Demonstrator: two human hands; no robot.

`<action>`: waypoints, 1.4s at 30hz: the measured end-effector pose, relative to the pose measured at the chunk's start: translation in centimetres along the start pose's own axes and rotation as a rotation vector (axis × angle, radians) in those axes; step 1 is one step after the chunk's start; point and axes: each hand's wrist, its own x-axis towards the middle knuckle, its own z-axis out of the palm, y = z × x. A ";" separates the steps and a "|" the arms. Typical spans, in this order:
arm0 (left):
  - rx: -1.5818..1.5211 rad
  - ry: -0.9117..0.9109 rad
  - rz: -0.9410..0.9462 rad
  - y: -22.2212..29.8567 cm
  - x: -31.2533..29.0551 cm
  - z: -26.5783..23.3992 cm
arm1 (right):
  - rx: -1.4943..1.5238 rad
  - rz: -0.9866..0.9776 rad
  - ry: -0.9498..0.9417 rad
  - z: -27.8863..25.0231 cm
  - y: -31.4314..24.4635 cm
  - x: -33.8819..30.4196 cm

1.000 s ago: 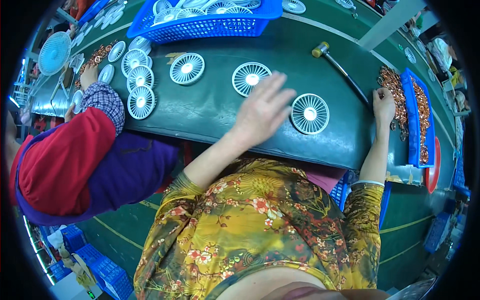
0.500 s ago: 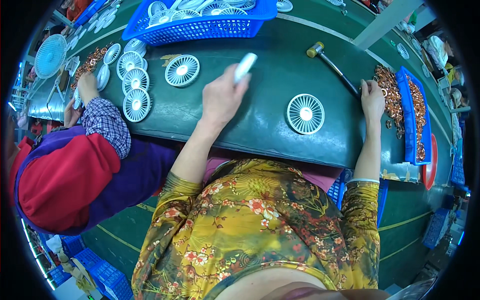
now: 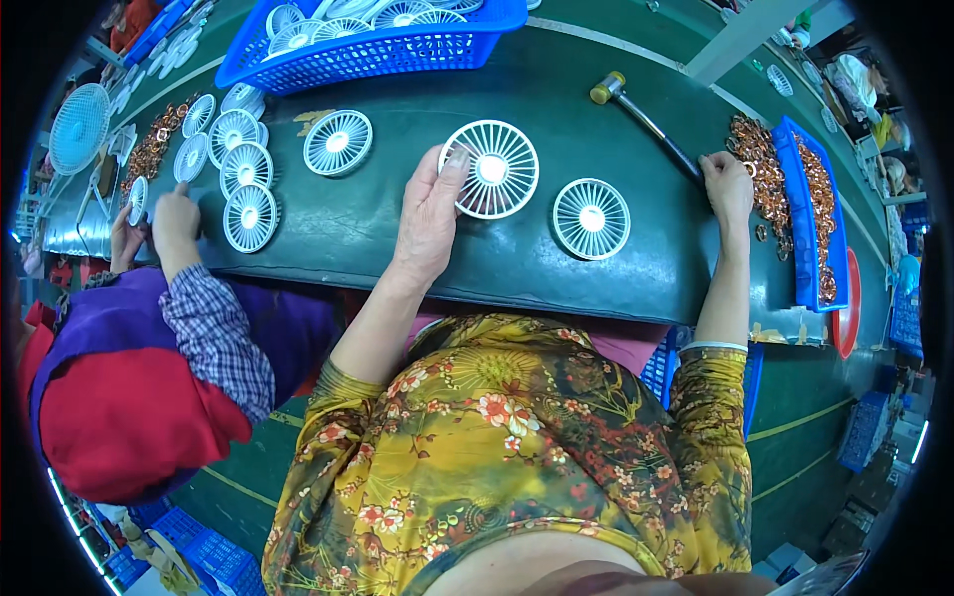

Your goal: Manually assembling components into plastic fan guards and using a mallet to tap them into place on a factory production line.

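Observation:
My left hand (image 3: 429, 214) grips a round white fan grille (image 3: 507, 204) by its left rim, thumb on top, with the spoked face turned up above the table. A second white grille (image 3: 591, 221) lies flat on the green table just right of it. My right hand (image 3: 730, 189) is at the left edge of a heap of copper-coloured rings (image 3: 761, 164), its fingers drawn together. What they pinch, if anything, is hidden. Beside those fingers ends the dark handle of a hammer (image 3: 651, 124) with a yellowish head.
A blue tray (image 3: 798, 223) of copper rings stands at the right, a red basin (image 3: 848, 318) beyond it. A blue basket (image 3: 373, 62) of grilles is at the far side. Several grilles (image 3: 250, 217) lie at the left, where a co-worker's hand (image 3: 176, 221) works.
My left hand has turned the grille from edge-on to face-up and moved slightly down. My right hand stays by the rings. The co-worker's hands have shifted.

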 end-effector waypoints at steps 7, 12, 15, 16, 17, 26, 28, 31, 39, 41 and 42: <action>0.189 -0.027 0.144 -1.2 -0.5 1.4 | 0.742 -0.721 0.134 -3.4 -11.2 -11.1; 0.161 -0.078 0.192 -1.4 -0.8 2.7 | 0.860 -0.888 0.217 -2.1 -15.2 -14.6; 0.138 -0.087 0.243 -1.8 -1.3 2.9 | 0.821 -0.890 0.295 -0.9 -16.5 -14.7; 0.135 -0.083 0.239 -2.0 -1.3 2.9 | 0.819 -0.891 0.288 -0.5 -16.9 -14.9; 0.165 -0.065 0.256 -2.4 -1.3 2.8 | 0.754 -0.843 0.300 -0.2 -17.2 -15.1; 0.366 0.051 0.418 -5.0 -1.1 1.8 | 0.786 -0.477 0.113 2.2 -19.7 -16.1; 0.203 0.051 0.316 -4.5 -1.0 2.1 | 0.733 -0.547 0.417 2.5 -19.9 -16.0; -0.169 -0.134 0.129 -1.8 -1.3 2.8 | 0.569 -0.734 0.540 1.8 -18.4 -15.6; -0.132 -0.287 -0.054 -1.8 -2.3 1.8 | 0.998 -1.082 -0.335 -0.6 -13.4 -13.0; 0.198 -0.210 0.195 -1.9 -2.5 2.0 | 1.157 -0.909 -0.486 -1.3 -11.9 -12.3; 0.447 -0.141 0.400 -2.3 -2.5 1.6 | 1.143 -0.802 -0.351 -1.3 -11.2 -11.2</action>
